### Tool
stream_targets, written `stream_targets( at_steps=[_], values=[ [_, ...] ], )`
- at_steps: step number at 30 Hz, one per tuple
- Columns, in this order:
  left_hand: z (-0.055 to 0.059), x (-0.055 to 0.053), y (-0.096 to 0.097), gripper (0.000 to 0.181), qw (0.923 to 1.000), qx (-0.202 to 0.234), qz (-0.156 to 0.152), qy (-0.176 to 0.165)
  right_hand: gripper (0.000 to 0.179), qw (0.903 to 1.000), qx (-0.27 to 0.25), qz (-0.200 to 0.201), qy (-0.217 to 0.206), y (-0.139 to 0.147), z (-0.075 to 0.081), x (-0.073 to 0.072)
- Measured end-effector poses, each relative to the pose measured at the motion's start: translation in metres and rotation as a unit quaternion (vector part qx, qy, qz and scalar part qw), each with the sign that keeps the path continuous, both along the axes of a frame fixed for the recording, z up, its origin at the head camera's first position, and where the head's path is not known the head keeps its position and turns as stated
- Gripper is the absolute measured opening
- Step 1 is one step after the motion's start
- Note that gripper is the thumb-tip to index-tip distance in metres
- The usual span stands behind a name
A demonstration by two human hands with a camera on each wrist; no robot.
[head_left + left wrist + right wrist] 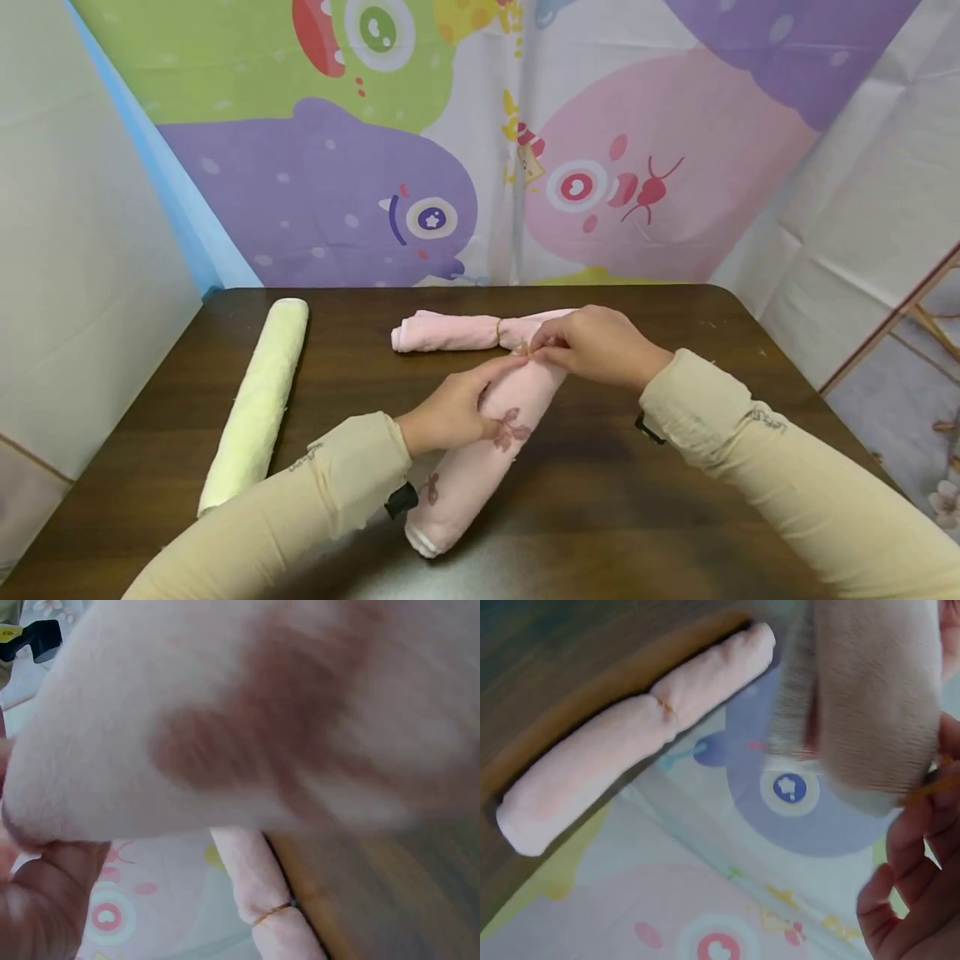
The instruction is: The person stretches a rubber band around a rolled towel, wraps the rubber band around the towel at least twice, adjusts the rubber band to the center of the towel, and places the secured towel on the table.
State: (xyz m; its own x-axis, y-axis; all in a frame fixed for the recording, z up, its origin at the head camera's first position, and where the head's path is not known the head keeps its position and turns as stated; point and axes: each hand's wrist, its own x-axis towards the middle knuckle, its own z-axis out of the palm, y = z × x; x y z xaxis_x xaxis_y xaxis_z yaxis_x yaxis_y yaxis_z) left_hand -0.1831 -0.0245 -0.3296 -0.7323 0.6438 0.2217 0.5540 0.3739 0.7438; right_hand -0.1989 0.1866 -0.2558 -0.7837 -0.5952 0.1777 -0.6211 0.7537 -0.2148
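Note:
A rolled pink towel (468,479) with reddish-brown flower prints slants over the table, its far end raised between both hands. My left hand (450,408) grips this roll from the left, thumb along its near side and fingers reaching toward the far end. At that far end my right hand (611,346) pinches a thin orange rubber band (932,791), which sits at the roll's edge in the right wrist view. Behind lies a second pink rolled towel (450,332), cinched round its middle by a band (666,707). The hands and held roll cover part of it in the head view.
A pale yellow rolled towel (255,408) lies lengthwise at the left of the dark wooden table (622,500), its near end by my left sleeve. A cartoon-printed curtain (315,192) hangs behind the table's back edge, with pale cloth at both sides.

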Motion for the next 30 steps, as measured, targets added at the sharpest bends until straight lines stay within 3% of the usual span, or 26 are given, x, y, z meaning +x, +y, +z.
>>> stream_targets(
  at_steps=[3,12,18,22,24,27,29,30],
  values=[
    [-0.005,0.0,0.0,0.075,0.9981,0.054,0.03,0.007,0.004,0.9993,-0.026,-0.005,0.026,0.004,0.003,0.001],
    [-0.005,0.002,0.003,0.07,0.9876,0.129,0.078,0.045,0.007,0.9864,-0.162,0.025,-0.013,0.025,0.007,0.005],
    [-0.003,0.0,0.001,0.068,0.9852,0.151,0.061,0.051,0.008,0.9831,-0.175,0.042,-0.032,0.031,0.004,0.002],
    [-0.002,-0.001,-0.002,0.065,0.9856,0.146,0.047,0.07,0.011,0.9799,-0.19,0.013,-0.06,0.035,-0.001,-0.004],
    [-0.001,-0.002,-0.004,0.064,0.9863,0.139,0.038,0.08,0.011,0.9726,-0.212,-0.006,-0.096,0.036,-0.005,-0.007],
    [-0.001,-0.003,-0.005,0.064,0.9871,0.13,0.027,0.09,0.008,0.9528,-0.259,-0.021,-0.157,0.034,-0.017,-0.01],
    [-0.002,-0.005,-0.006,0.064,0.9879,0.118,0.026,0.097,0.007,0.9417,-0.291,-0.016,-0.169,0.03,-0.027,-0.01],
    [-0.002,-0.007,-0.007,0.065,0.9883,0.108,0.031,0.103,0.007,0.9428,-0.295,-0.008,-0.156,0.026,-0.032,-0.009]
  ],
)
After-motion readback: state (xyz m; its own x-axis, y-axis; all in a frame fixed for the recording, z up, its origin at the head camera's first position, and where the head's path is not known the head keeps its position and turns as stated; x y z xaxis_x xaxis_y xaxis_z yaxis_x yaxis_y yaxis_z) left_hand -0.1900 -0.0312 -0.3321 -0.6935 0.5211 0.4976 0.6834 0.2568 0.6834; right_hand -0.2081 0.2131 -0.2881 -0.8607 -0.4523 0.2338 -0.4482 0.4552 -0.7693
